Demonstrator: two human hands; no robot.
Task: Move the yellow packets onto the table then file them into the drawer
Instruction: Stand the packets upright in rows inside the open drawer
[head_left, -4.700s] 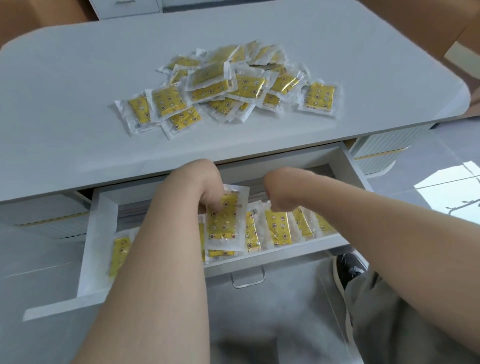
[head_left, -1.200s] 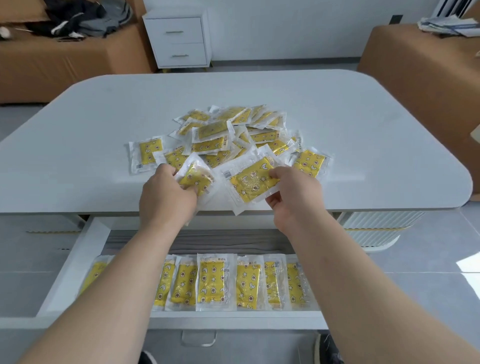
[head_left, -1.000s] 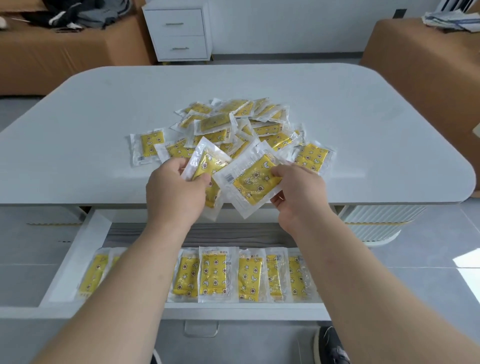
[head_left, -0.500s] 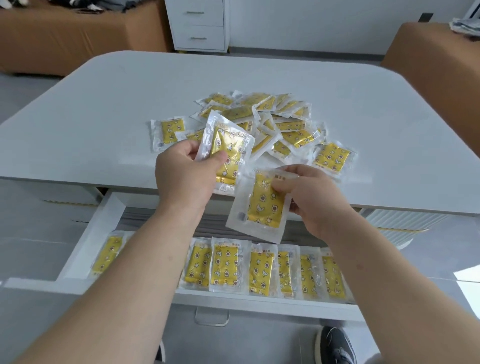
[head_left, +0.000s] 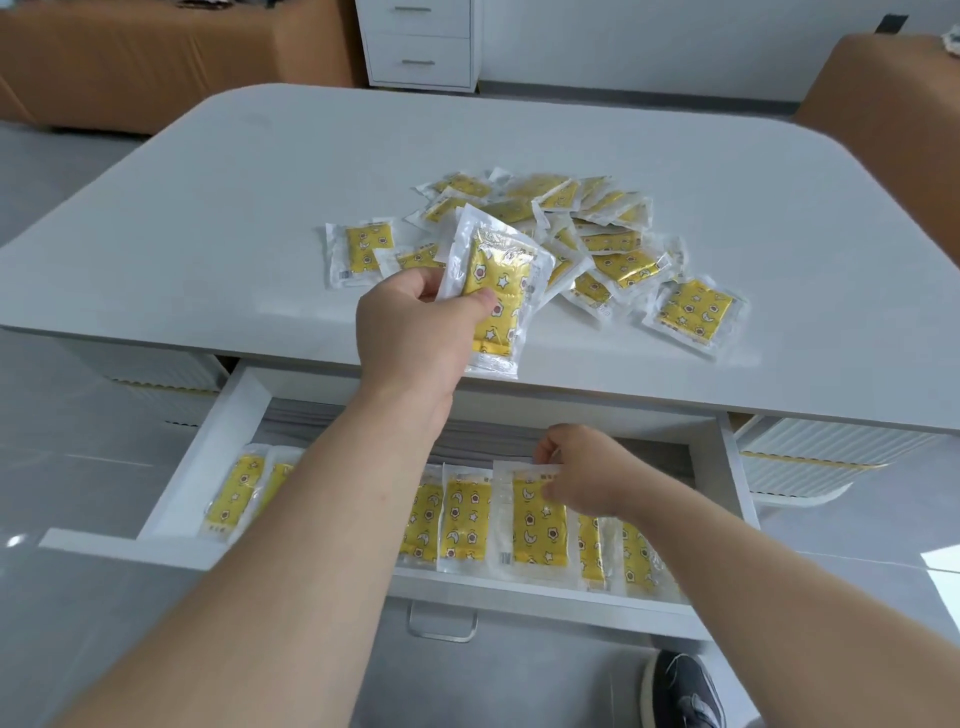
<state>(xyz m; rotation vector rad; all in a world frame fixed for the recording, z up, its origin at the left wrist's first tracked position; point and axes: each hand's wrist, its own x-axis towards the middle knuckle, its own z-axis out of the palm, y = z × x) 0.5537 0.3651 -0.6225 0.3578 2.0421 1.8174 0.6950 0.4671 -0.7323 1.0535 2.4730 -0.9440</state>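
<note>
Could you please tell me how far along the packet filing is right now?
Done: a row of packets stands filed along the front of the open drawer. In hand: the right hand pinches the top of one packet in that row, while the left hand grips a lifted packet above the edge of the table. Left: a sizeable pile lies on it, so much filing is ahead.

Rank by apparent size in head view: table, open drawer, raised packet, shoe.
1. table
2. drawer
3. raised packet
4. shoe
Last two unsure: packet nearer the camera, shoe cropped by the frame.
</note>
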